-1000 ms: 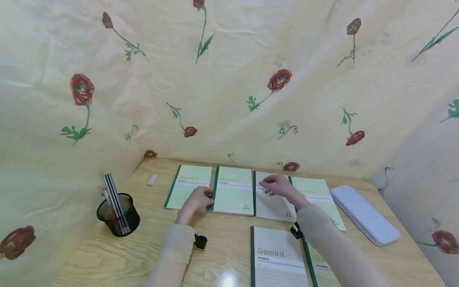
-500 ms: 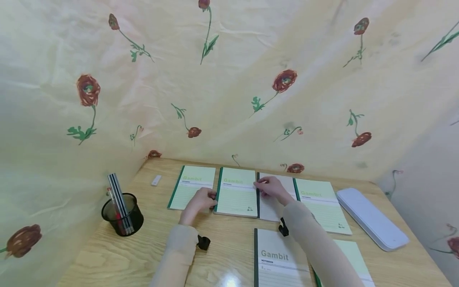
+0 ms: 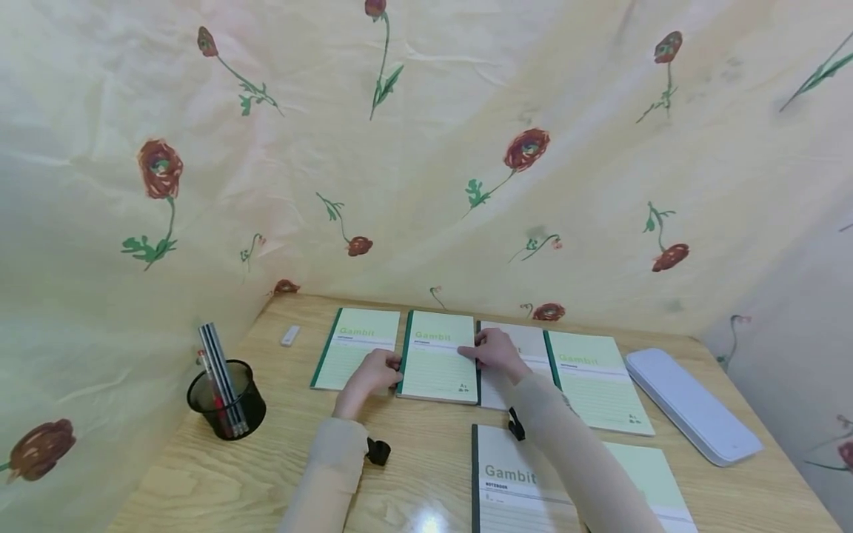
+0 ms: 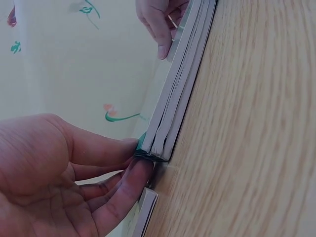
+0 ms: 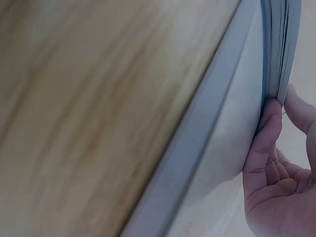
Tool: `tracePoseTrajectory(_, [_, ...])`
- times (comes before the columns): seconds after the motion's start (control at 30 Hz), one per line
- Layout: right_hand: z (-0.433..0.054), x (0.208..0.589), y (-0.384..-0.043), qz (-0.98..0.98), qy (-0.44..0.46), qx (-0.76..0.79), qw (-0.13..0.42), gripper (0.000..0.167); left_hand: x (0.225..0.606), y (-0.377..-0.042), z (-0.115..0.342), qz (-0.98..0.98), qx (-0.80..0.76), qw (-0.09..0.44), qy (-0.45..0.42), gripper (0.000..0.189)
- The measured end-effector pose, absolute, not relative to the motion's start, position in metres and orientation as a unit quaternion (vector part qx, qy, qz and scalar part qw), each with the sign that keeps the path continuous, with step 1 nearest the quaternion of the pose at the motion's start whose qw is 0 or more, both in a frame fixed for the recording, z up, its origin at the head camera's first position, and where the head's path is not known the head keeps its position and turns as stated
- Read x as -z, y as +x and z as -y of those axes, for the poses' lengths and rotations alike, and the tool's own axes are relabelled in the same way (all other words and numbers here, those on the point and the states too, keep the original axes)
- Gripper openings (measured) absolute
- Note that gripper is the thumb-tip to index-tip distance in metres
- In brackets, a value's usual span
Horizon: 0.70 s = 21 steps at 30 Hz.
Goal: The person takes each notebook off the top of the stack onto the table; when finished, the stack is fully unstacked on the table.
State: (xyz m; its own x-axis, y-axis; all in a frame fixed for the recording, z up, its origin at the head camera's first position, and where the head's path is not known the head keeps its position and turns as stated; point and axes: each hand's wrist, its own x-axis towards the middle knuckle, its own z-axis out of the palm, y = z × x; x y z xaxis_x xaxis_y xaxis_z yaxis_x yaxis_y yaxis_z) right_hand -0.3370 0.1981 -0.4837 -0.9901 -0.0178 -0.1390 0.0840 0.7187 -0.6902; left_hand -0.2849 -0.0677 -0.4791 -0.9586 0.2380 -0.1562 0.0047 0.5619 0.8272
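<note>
A small stack of notebooks, a pale green Gambit notebook (image 3: 433, 366) on top, lies second from left in the back row. At its green spine my left hand (image 3: 369, 375) holds the edge between thumb and curled fingers; the left wrist view shows the stack's page edges (image 4: 170, 94) beside them. On the opposite side my right hand (image 3: 496, 351) pinches the stack's edge, the thumb over the cover and a finger against the side. The right wrist view shows this edge (image 5: 280, 49). Beneath the right hand lies a grey-spined white notebook (image 3: 529, 340), partly covered.
Green notebooks flank the pair, at left (image 3: 363, 337) and right (image 3: 600, 385). In front lie a white notebook (image 3: 520, 488) and a green one (image 3: 649, 481). A mesh pen cup (image 3: 249, 407), an eraser-like white block (image 3: 289, 335) and a pale case (image 3: 693, 407) stand around.
My right hand has come left from above the grey-spined notebook and taken hold of the green stack's right edge. The left hand stays at the spine.
</note>
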Motion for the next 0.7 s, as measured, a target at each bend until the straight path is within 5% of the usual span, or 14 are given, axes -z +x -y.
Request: tracePoseTrajectory(0.7, [-0.1947,0.4844,-0.3399,-0.919,0.041,0.383,0.08,0.027,0.4809,-0.2845,0.0679,-0.874,-0.464,0.118,0.084,0.031])
